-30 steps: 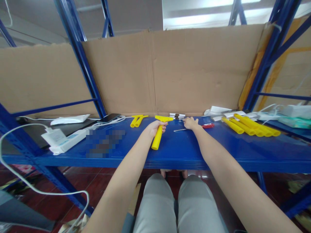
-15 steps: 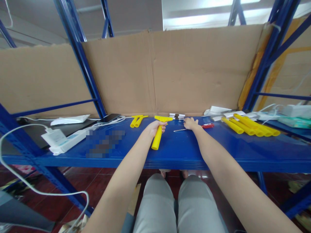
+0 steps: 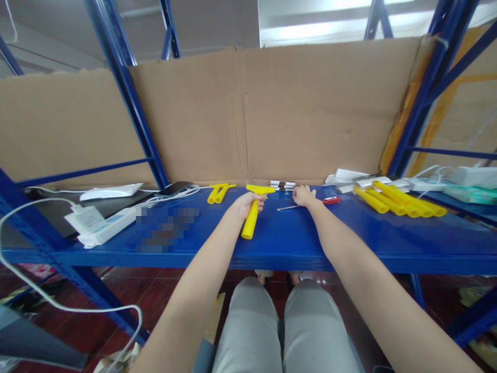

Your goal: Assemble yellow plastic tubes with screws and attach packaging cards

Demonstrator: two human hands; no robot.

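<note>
My left hand [image 3: 247,202] grips a yellow scraper [image 3: 253,212] by its handle, just below the wide head, and holds it on the blue shelf [image 3: 272,243]. My right hand [image 3: 303,196] rests on the shelf, fingers curled, right beside the small metal blades [image 3: 283,184] at the cardboard's foot; whether it pinches anything is hidden. A red-handled screwdriver [image 3: 315,203] lies just right of that hand.
Two yellow scraper parts [image 3: 219,192] lie left of centre. Several yellow handles [image 3: 398,204] are heaped at the right, near white boxes [image 3: 351,177]. A charger, power strip [image 3: 101,226] and cables sit at the left. A cardboard sheet [image 3: 248,114] backs the shelf.
</note>
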